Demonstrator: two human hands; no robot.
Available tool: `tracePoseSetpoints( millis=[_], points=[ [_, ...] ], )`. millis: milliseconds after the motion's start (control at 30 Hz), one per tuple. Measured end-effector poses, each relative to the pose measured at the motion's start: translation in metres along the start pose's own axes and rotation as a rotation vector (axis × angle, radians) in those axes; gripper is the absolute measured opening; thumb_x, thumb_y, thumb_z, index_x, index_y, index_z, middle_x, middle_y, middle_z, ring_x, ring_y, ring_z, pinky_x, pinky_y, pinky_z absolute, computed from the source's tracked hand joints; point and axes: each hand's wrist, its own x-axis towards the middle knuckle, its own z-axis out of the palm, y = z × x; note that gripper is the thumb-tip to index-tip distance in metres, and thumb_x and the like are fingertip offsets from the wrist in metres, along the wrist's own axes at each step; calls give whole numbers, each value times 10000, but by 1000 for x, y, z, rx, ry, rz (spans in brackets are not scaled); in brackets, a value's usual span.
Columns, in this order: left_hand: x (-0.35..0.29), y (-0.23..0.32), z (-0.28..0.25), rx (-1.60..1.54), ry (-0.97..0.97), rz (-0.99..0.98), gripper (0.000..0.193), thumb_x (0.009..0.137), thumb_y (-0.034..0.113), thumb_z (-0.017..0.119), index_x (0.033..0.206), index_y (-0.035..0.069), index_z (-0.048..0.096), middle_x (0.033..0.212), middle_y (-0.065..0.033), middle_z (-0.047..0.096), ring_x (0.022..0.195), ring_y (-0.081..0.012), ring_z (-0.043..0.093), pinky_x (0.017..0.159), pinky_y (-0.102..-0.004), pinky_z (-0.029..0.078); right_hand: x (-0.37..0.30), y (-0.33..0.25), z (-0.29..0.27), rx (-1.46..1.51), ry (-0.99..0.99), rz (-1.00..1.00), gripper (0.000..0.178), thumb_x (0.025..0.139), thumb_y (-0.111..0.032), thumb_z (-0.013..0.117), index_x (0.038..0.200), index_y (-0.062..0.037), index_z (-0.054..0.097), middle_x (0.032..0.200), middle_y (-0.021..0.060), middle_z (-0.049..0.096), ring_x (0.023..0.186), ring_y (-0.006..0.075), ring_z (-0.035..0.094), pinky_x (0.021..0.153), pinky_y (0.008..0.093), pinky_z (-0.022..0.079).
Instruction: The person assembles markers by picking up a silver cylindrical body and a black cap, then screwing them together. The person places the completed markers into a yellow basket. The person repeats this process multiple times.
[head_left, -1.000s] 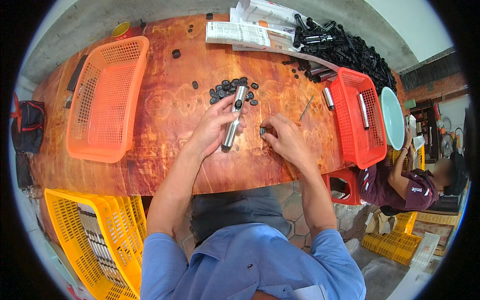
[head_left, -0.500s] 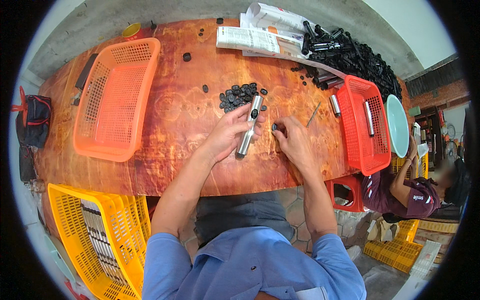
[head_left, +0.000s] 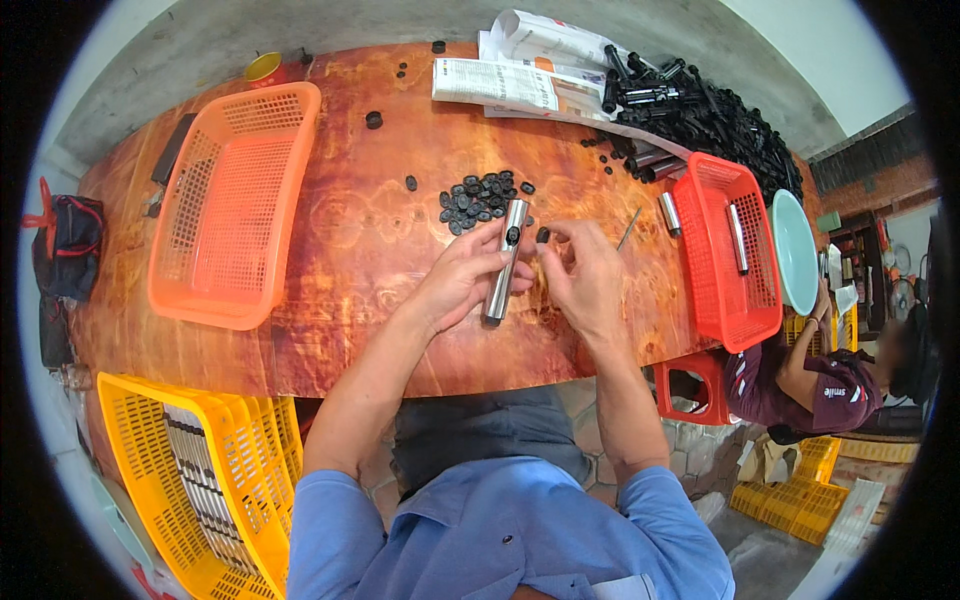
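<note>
My left hand (head_left: 462,280) is closed around a shiny metal tube (head_left: 500,278), held tilted with its upper end leaning slightly right. Set in the tube's upper part is a black oval piece (head_left: 513,236), and its lower end is dark. Just right of the tube, my right hand (head_left: 588,278) pinches a small black cap (head_left: 543,235) between thumb and fingertips, apart from the tube. Beyond both hands lies a loose heap of similar black oval caps (head_left: 465,203) on the reddish wooden table (head_left: 350,270).
An orange basket (head_left: 262,315) stands at left; a red basket (head_left: 712,300) with a metal tube inside is at right. A thin rod (head_left: 629,229) lies near my right hand. Black parts (head_left: 715,125) pile up far right. Beyond the green basin (head_left: 793,250), another person (head_left: 800,375) sits.
My right hand has risen slightly with the black cap, which now shows more clearly at the fingertips. The tube in my left hand has shifted a little right and nearer, standing slightly more upright.
</note>
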Motion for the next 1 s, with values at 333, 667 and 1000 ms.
tracePoseSetpoints(
  millis=[333, 667, 1000],
  points=[
    [1, -3, 6, -27, 76, 72, 531, 971, 37, 594, 1449, 0, 365, 1301, -187, 577, 1118, -339, 664, 1003, -478, 560, -4, 39, 3, -95, -95, 159, 289, 852, -140, 732, 1105, -17, 664, 957, 177, 682, 872, 349, 671, 772, 429, 533],
    [3, -4, 1, 24, 92, 114, 602, 924, 19, 669, 1457, 10, 389, 1272, -146, 580, 1127, -313, 662, 1035, -476, 546, 2, 63, -36, -181, 55, 279, 203, 893, -112, 696, 1049, 16, 677, 961, 169, 679, 811, 289, 676, 732, 376, 531],
    [4, -7, -4, 41, 84, 98, 583, 923, 29, 684, 1444, 33, 425, 1214, -98, 618, 1129, -269, 661, 1029, -439, 543, -3, 70, -47, -241, 72, 301, 178, 897, -129, 694, 1023, -4, 696, 948, 138, 687, 778, 266, 685, 713, 375, 539]
  ],
)
